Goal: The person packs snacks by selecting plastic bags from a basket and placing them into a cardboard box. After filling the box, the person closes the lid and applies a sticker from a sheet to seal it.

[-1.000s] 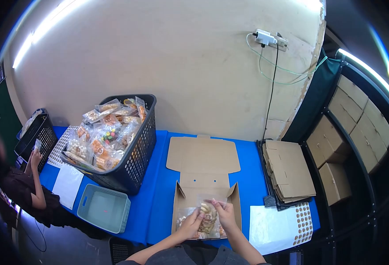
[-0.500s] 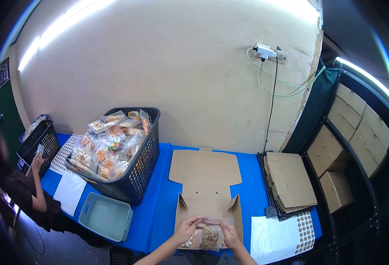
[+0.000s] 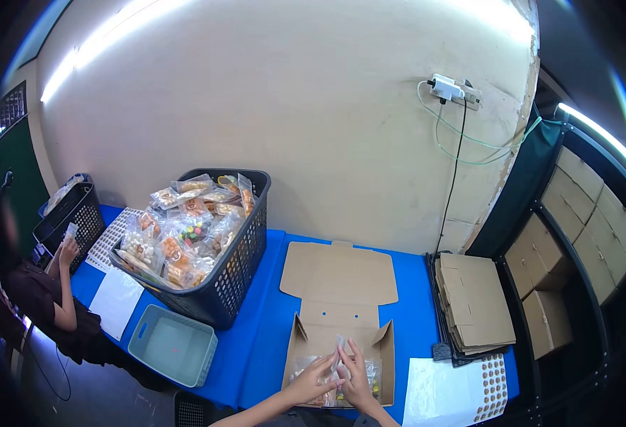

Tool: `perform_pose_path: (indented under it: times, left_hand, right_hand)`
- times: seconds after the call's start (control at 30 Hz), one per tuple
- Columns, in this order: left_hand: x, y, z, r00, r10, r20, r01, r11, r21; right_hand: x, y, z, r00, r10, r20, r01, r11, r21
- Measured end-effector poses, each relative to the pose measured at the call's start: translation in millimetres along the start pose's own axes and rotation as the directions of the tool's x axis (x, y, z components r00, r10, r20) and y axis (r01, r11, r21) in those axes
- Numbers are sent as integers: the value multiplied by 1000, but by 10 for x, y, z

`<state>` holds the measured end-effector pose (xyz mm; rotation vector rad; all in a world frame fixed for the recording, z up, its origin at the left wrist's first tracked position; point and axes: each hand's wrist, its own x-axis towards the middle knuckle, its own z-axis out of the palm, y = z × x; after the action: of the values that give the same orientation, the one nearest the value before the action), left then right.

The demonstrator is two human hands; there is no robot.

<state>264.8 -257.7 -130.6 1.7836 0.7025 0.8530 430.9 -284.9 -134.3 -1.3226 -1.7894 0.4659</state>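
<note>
My left hand (image 3: 314,381) and my right hand (image 3: 356,378) are close together above an open cardboard box (image 3: 388,356). Between them, a clear plastic snack packet (image 3: 339,350) stands nearly edge-on, with fingers of both hands closed around it. Its contents are mostly hidden by my hands. More clear snack packets (image 3: 376,373) lie in the box beneath. The box's lid (image 3: 338,276) is folded back flat toward the wall.
Left of the box stands a dark basket (image 3: 245,245) heaped with snack packets, beside a grey-green tray (image 3: 174,349). Flattened cardboard boxes (image 3: 475,295) and a sticker sheet (image 3: 455,391) lie at right. A co-worker (image 3: 39,292) holds a small packet at far left.
My hands have come closer together and turned the packet from lying flat to upright, edge-on. More packets inside the box now show. The camera view has shifted slightly.
</note>
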Motion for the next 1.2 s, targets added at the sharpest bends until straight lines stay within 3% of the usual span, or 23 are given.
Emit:
perform_pose_path:
  times: [0.07,0.13,0.17,0.2,0.23,0.27,0.33,0.4,0.47,0.57,0.6,0.67,0.73,0.77,0.83,0.87,0.97,1.0,1.03,1.1,1.17,1.2]
  left_hand:
    - [-18,-111,-47,996,-90,12,86,978,190]
    - [-10,-226,-64,996,-87,-32,90,987,132]
    - [-18,-274,-57,994,-83,-73,88,993,73]
    - [-33,-295,-30,993,-86,-76,91,993,71]
    - [-48,-312,9,981,-155,-115,146,986,-82]
    - [-64,-327,44,963,-230,-140,194,953,-235]
    - [-84,-255,88,952,-249,-177,199,945,-259]
    - [-60,-164,54,941,-262,-215,198,940,-280]
    - [-25,-75,-35,975,-148,-167,119,978,-174]
    - [-17,-31,-87,977,-108,-186,72,979,-190]
    - [-4,-52,-99,977,-106,-186,70,980,-188]
    - [7,-140,-123,895,-171,-412,-12,914,-405]
    - [39,-192,-198,919,-159,-362,23,935,-353]
    - [37,-206,-227,938,-150,-313,53,953,-298]
    - [47,-180,-93,953,-153,-262,72,953,-295]
    - [66,-211,21,937,-114,-331,14,957,-291]
    - [158,-161,69,908,-33,-419,-98,953,-288]
    - [186,-43,11,930,-92,-355,-10,961,-276]
    - [192,30,-32,944,-155,-291,78,963,-259]
    - [159,10,-67,953,-223,-203,162,947,-277]
    - [150,-9,-50,951,-276,-135,224,923,-312]
    - [147,-41,-23,953,-274,-132,222,924,-312]
  right_hand:
    - [-16,128,75,996,74,47,-78,994,76]
    - [22,32,116,895,427,-131,-343,845,411]
    - [30,72,119,895,427,-127,-344,844,411]
    - [50,108,105,883,469,-26,-400,779,482]
    - [57,125,97,862,501,78,-459,704,542]
    - [50,127,88,859,505,81,-464,701,542]
    - [135,-39,-9,771,524,363,-594,385,706]
    - [160,-57,-48,773,539,334,-593,428,682]
    - [131,-7,-68,773,554,308,-595,468,653]
    - [141,140,-39,776,512,367,-582,360,729]
    - [176,139,-25,786,543,295,-530,348,773]
    - [234,111,-18,786,576,222,-475,334,814]
    - [340,51,-40,807,578,-118,-326,604,727]
    - [289,92,26,806,581,-114,-329,601,729]
    - [220,82,160,924,382,-8,-319,781,537]
    - [189,-44,131,972,235,28,-231,916,327]
    - [223,-213,158,985,174,-5,-159,910,383]
    - [243,-236,171,975,192,-113,-150,941,303]
    - [252,-241,176,974,198,-109,-156,939,307]
    - [295,-213,160,864,397,-310,-238,864,443]
    - [329,-71,123,847,427,-318,-247,844,476]
    - [328,33,90,897,417,-145,-274,784,557]
